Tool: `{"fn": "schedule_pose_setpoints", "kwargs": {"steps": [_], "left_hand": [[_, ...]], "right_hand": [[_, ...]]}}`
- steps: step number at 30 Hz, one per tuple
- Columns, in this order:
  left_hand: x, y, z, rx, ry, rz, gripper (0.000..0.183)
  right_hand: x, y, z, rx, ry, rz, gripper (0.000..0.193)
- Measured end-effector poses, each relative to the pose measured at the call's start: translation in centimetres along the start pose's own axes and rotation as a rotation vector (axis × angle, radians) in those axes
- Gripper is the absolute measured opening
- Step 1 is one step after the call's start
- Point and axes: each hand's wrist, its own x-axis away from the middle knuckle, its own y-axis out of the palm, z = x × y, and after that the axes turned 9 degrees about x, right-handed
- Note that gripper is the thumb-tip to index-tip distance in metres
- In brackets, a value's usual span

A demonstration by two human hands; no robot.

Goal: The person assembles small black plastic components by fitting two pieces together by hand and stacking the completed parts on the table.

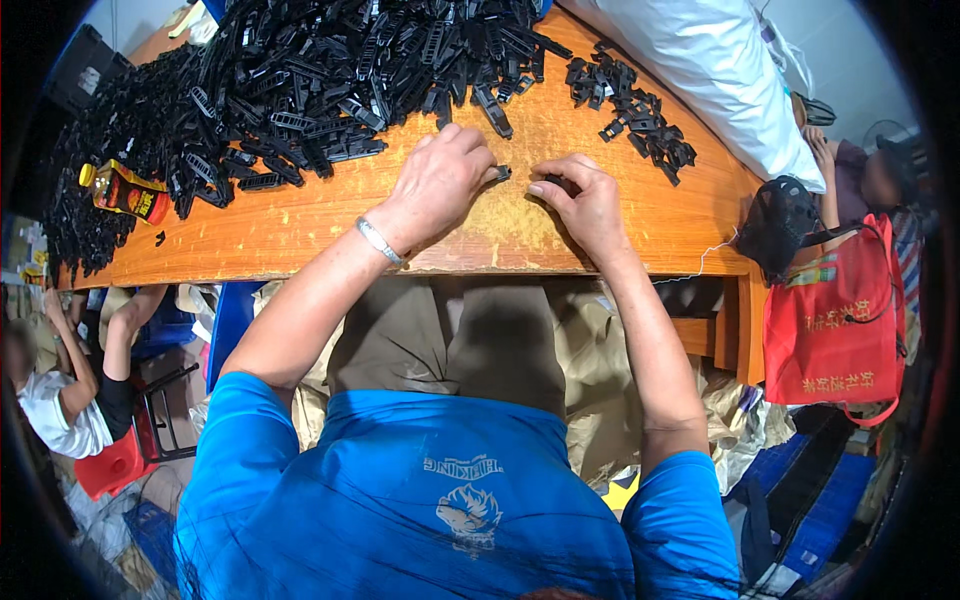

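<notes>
My left hand point(436, 187) is closed over the worn patch of the wooden table, a bracelet on its wrist. Its thumb and fingertips pinch a small black plastic piece point(502, 173). A short gap away, my right hand point(597, 208) is also closed, thumb against the curled fingers. Something dark shows between them, too hidden to make out. Just beyond my left hand lies a longer black plastic part point(491, 110), at the front of a big heap of similar black parts point(300, 75). A smaller group of black pieces point(640, 120) lies to the right.
A yellow-capped bottle point(130, 193) lies against the heap at left. White sack point(700, 70) covers the table's far right. Red bag point(830, 320) and black mesh bag point(775, 228) hang at the right corner. One person sits on a red stool point(120, 465) at left; another is far right.
</notes>
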Motion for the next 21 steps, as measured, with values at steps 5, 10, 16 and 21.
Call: {"fn": "schedule_pose_setpoints", "kwargs": {"steps": [5,10,16,21], "left_hand": [[2.0,-1.1,0.3,0.090,-0.022,0.116,0.021],[3.3,-1.4,0.0,0.053,-0.061,0.154,0.025],[3.7,-1.5,-0.1,0.092,-0.098,0.160,0.021],[3.6,-1.4,-0.2,0.091,-0.107,0.173,0.018]], "right_hand": [[-0.2,-0.8,1.7,-0.175,0.222,-0.087,0.035],[-0.8,-3.1,-1.7,0.100,0.069,-0.235,0.031],[-1.0,-3.0,-2.6,0.483,-0.164,-0.219,0.020],[-1.6,-0.6,-4.9,0.347,-0.204,-0.126,0.017]]}}
